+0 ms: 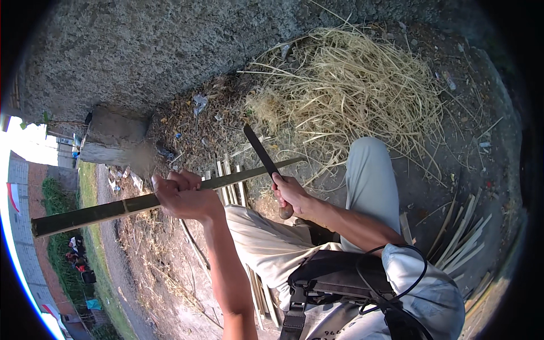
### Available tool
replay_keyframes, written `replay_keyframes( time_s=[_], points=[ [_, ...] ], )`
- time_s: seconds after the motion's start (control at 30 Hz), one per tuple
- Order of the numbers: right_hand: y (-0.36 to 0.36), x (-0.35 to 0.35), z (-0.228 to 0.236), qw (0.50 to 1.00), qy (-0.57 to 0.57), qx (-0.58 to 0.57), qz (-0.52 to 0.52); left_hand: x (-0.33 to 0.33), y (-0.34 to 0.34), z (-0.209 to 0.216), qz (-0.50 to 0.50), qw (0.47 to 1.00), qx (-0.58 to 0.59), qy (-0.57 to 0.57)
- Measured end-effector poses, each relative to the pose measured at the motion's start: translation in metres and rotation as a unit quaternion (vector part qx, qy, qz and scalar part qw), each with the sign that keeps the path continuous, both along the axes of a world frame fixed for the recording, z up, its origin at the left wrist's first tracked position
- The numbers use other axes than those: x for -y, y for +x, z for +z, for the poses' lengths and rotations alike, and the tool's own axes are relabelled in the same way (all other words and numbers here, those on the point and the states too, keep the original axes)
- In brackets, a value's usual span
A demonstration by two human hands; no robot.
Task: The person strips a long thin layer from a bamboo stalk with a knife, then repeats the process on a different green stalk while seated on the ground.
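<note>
Two bare hands are seen at work over a long strip of green bamboo (119, 208). The left hand (182, 196) is closed in a fist around the strip near its middle, knuckles upward, the forearm rising from the lower edge of the view. The right hand (290, 194) is clamped on the handle of a dark-bladed knife (260, 151), whose blade is angled up and to the left, its lower part laid against the strip where the far end is crossed. The right forearm is bent across a raised knee in pale grey trousers (371, 175). The bamboo is held slanting, its low end toward the left, its high end near a heap of pale shavings (351, 90) on the ground. The knife's handle is mostly hidden inside the fist, only a rounded butt showing below it. Split slats (229, 181) lie under the strip, partly covered by cloth; more slats (462, 238) at the right are cut off by the dark rim
</note>
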State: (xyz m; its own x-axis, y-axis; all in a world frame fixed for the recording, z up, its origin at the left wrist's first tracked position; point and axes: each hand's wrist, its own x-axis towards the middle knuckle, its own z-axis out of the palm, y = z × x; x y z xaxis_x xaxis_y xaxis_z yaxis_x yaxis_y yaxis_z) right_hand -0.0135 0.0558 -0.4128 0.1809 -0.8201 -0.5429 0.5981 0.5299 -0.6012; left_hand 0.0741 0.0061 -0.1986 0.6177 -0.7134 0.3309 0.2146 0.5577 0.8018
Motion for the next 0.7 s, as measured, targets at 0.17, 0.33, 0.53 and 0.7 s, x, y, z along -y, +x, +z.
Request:
replay_keyframes(
  time_s=[0.17,0.33,0.53,0.7],
  points=[
    [-0.001,0.014,-0.014,0.998,0.032,0.028,-0.04,-0.003,-0.004,0.003,-0.016,1.0,0.007,-0.009],
    [0.002,-0.003,-0.003,0.999,-0.025,-0.018,0.019,-0.004,0.005,0.002,0.013,1.0,-0.009,0.001],
    [0.003,0.008,-0.011,1.0,-0.01,-0.016,0.013,-0.003,0.013,-0.003,-0.025,1.0,-0.001,-0.008],
    [0.001,0.005,-0.023,0.999,0.009,-0.044,-0.005,-0.005,0.001,-0.003,0.009,1.0,-0.014,0.009]
  ],
)
